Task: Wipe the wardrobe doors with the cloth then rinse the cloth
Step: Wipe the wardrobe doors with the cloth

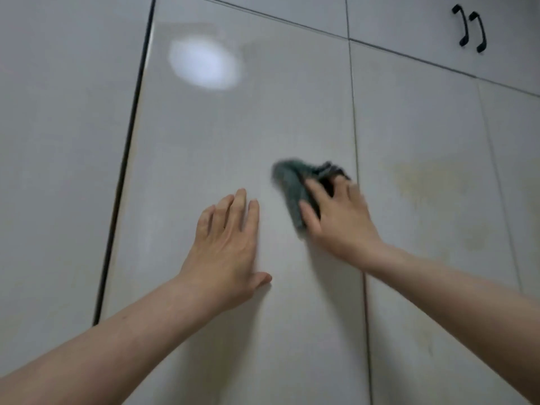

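— Where are your hands?

— My left hand [226, 244] lies flat on the wardrobe door [233, 135], and my right hand [340, 216] is to its right on the same door, pressing the cloth [292, 185] against it.

— And around that?

— The cloth sits just left of the seam to the next door [423, 200]. Two handles [469, 29] hang side by side on the upper cabinets, far up to my right.
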Tool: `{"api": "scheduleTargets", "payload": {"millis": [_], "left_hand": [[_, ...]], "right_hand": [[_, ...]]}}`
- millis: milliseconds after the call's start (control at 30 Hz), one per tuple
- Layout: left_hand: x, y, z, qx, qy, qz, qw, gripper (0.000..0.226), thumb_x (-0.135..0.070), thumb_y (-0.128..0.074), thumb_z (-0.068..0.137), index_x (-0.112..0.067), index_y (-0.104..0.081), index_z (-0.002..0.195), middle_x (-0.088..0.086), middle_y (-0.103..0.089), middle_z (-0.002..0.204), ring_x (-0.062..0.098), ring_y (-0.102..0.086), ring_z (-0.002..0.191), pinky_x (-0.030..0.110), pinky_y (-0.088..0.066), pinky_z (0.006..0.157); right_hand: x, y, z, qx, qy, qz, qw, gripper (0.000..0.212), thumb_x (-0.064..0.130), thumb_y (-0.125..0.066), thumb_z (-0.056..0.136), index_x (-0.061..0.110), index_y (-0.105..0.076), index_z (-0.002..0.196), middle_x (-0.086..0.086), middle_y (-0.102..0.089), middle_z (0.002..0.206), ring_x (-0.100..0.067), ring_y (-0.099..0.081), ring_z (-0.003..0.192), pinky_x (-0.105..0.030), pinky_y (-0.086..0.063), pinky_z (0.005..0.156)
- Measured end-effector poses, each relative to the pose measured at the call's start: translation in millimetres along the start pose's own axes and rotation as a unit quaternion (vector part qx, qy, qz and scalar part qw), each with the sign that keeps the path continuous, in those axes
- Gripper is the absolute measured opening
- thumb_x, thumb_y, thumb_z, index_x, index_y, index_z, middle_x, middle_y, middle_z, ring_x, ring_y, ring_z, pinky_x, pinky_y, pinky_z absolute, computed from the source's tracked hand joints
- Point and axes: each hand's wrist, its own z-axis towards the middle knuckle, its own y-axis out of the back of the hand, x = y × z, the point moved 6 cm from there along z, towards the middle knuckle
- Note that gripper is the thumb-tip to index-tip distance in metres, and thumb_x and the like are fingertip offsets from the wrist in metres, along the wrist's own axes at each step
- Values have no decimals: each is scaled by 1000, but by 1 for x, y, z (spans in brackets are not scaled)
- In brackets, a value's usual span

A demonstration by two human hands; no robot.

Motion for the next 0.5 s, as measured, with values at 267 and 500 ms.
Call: {"api": "scheduleTargets", "payload": {"millis": [267, 500], "left_hand": [[-44, -13, 11, -6, 39, -11, 999, 113, -71, -52, 80, -11, 7, 154, 17, 18, 160, 32, 15, 146, 45, 2, 119], [-74, -13, 24, 39, 52, 23, 998, 114, -68, -54, 83, -15, 20, 151, 13, 29, 157, 31, 22, 147, 43, 5, 120]], "right_hand": [[11, -23, -117, -41, 65, 38, 996, 47, 38, -44, 93, 25, -51, 137, -15, -45, 130, -35, -43, 120, -45, -31, 104], [-70, -6, -13, -35, 37, 17, 999, 48, 42, -39, 94, 23, -52, 136, -20, -51, 128, -39, -50, 116, -45, -40, 98]]}}
